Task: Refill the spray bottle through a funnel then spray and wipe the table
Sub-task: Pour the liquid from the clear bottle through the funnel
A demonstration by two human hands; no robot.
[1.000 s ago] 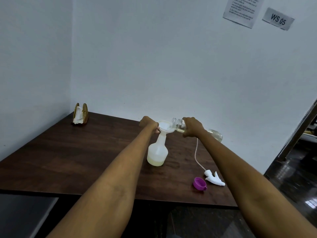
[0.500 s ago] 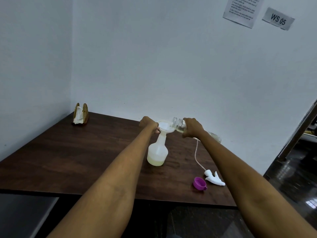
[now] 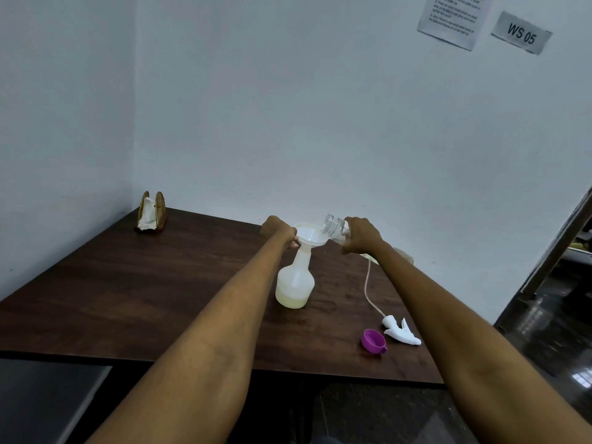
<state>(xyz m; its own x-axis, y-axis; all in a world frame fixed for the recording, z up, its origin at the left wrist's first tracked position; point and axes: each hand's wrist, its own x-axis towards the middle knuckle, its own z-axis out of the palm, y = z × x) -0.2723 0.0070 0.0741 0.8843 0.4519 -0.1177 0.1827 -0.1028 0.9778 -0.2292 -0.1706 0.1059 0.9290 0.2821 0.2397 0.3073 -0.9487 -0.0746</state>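
Note:
A translucent white spray bottle (image 3: 294, 283) stands on the dark wooden table (image 3: 128, 290), its bottom holding pale yellow liquid. A white funnel (image 3: 309, 237) sits in its neck. My left hand (image 3: 278, 230) grips the funnel's left rim. My right hand (image 3: 360, 233) holds a clear plastic bottle (image 3: 334, 227) tipped on its side, its open mouth over the funnel. The rest of that bottle is hidden behind my right forearm. The white trigger head (image 3: 400, 330) with its thin tube (image 3: 368, 290) lies on the table at the right.
A purple cap (image 3: 373, 340) lies next to the trigger head near the table's front edge. A woven napkin holder (image 3: 151, 212) with white tissue stands in the far left corner by the wall. Paper signs (image 3: 455, 17) hang on the wall.
The clear bottle's rear end has sunk lower, so the bottle lies flatter over the funnel. My left hand has stayed on the funnel.

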